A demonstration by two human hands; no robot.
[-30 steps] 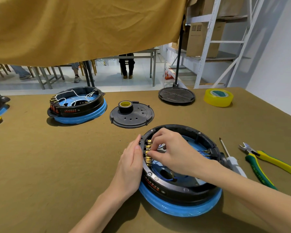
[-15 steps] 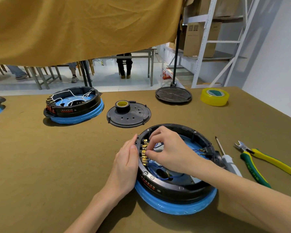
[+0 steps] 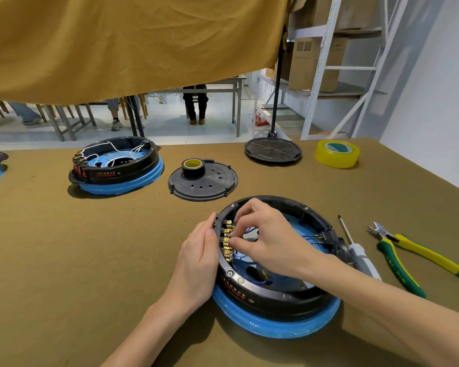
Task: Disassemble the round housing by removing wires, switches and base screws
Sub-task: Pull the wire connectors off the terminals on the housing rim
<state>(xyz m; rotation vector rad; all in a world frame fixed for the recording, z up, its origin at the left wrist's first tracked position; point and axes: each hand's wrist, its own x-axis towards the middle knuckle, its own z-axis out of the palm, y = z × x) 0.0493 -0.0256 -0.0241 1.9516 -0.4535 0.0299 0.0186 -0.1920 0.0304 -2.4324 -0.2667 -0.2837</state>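
**A:** Where are the hands?

**B:** The right hand reaches into the round housing from above, fingers curled, thumb and forefinger pinched at a column of brass switch terminals on the inside of the left wall. Whether the pinch is on a terminal or on a wire end, I cannot tell. The left hand lies flat and open against the outside of that same wall, fingers straight, bracing it.

**B:** The housing sits near the front of the brown table, black ring on a blue base, open at the top. Thin blue wires show inside, under the right hand.

**A:** How should this step be done?

**B:** My judgement: pull each connector straight off its tab, gripping the metal sleeve and not the wire, while the left hand presses back so the housing does not slide.

**A:** What lies around it?

**B:** Just right of the housing, a screwdriver, then yellow-green cutters. Behind it, a black cover plate with a small roll of black tape on top. Farther left, a second housing with white wires. At the far right, a roll of yellow tape.
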